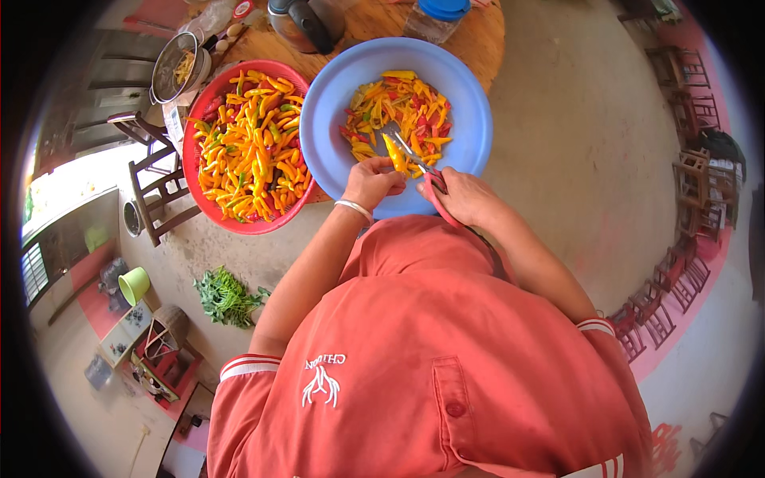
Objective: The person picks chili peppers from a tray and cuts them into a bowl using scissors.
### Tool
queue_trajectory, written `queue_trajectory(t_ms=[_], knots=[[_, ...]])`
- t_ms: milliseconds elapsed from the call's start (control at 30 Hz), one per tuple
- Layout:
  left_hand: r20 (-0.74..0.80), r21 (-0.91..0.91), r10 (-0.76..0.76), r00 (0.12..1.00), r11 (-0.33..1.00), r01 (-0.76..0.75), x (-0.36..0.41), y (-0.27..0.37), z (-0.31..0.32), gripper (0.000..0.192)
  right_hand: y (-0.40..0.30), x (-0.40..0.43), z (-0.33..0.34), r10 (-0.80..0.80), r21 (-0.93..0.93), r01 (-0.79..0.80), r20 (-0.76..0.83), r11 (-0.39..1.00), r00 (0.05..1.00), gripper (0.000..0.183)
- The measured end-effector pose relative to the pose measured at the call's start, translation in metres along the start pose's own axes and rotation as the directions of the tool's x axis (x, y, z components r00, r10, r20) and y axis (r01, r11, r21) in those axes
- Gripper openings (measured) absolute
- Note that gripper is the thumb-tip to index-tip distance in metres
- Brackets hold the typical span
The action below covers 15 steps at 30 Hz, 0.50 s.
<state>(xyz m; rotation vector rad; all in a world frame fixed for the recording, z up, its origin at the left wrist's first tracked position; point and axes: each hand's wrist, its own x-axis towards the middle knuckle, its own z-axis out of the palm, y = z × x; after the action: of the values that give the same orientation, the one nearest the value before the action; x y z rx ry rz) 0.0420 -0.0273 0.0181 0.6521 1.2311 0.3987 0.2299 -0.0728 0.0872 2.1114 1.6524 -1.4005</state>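
Observation:
My left hand (373, 184) pinches a yellow chili pepper (394, 154) by its lower end, above the near part of a blue plastic basin (472, 119). My right hand (463, 194) grips scissors with red handles (439, 206); their parted blades lie at the pepper's right side. Inside the basin is a heap of cut yellow and red pepper pieces (418, 107). To the left, a red plastic colander (190, 161) is piled with whole peppers (257, 143), mostly yellow with some red and green. Whether the blades touch the pepper I cannot tell.
On the round wooden table (490, 42) stand a kettle (308, 24), a blue-lidded jar (439, 18) and a metal strainer (173, 71). A wooden chair (155, 185) is at the left. Leafy greens (227, 299) lie on the floor. Stools and chairs (693, 173) line the right wall.

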Motion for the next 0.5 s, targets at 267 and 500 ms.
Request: queue_trajectory(t_ms=[267, 500], knots=[[0.031, 0.117, 0.067, 0.997, 0.991, -0.07, -0.001, -0.009, -0.001, 0.035, -0.009, 0.004, 0.004, 0.021, -0.085, -0.019, 0.026, 0.996, 0.999, 0.067], [0.022, 0.083, 0.029, 0.999, 0.996, -0.031, -0.003, -0.01, -0.006, 0.034, -0.006, 0.006, 0.015, -0.083, -0.105, 0.078, -0.043, 0.991, 0.996, 0.055]])
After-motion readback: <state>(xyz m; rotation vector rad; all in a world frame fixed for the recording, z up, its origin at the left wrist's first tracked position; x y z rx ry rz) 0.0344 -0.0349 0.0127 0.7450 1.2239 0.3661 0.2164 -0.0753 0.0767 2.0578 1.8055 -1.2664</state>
